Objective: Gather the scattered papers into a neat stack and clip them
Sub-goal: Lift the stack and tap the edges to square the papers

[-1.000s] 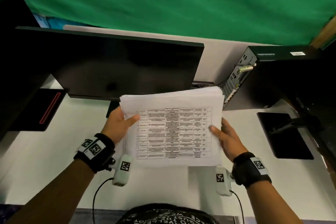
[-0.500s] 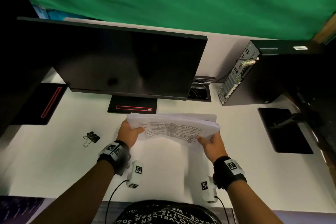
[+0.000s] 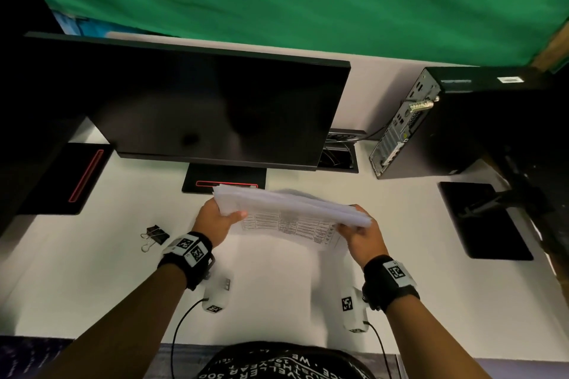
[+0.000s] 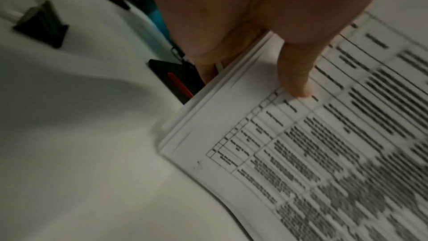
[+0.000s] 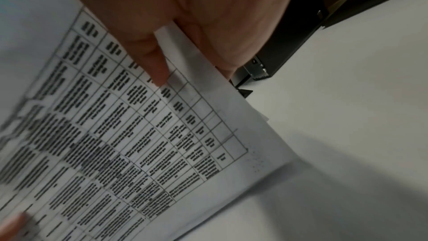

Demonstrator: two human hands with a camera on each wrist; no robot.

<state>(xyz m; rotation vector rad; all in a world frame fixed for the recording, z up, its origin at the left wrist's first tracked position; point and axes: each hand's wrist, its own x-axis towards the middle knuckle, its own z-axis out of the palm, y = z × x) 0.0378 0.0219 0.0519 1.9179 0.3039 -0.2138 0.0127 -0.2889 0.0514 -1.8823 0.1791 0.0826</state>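
Observation:
A stack of white papers (image 3: 289, 212) printed with a table is held above the white desk (image 3: 92, 286), tilted with its far edge up. My left hand (image 3: 215, 221) grips its left edge, thumb on the printed face (image 4: 294, 80) and fingers behind. My right hand (image 3: 363, 237) grips the right edge the same way, thumb on top (image 5: 155, 65). The sheet edges (image 4: 208, 98) lie nearly flush. A black binder clip (image 3: 155, 236) with silver handles lies on the desk to the left of my left hand, apart from it.
A black monitor (image 3: 200, 108) stands just behind the papers, its base (image 3: 224, 178) under their far edge. A black computer tower (image 3: 446, 126) stands at the back right, a dark pad (image 3: 483, 218) at the right, and another monitor's base (image 3: 67, 178) at the left.
The stack has come down from upright in front of my face to low over the desk, tilted nearly flat. Both hands kept their hold on its side edges.

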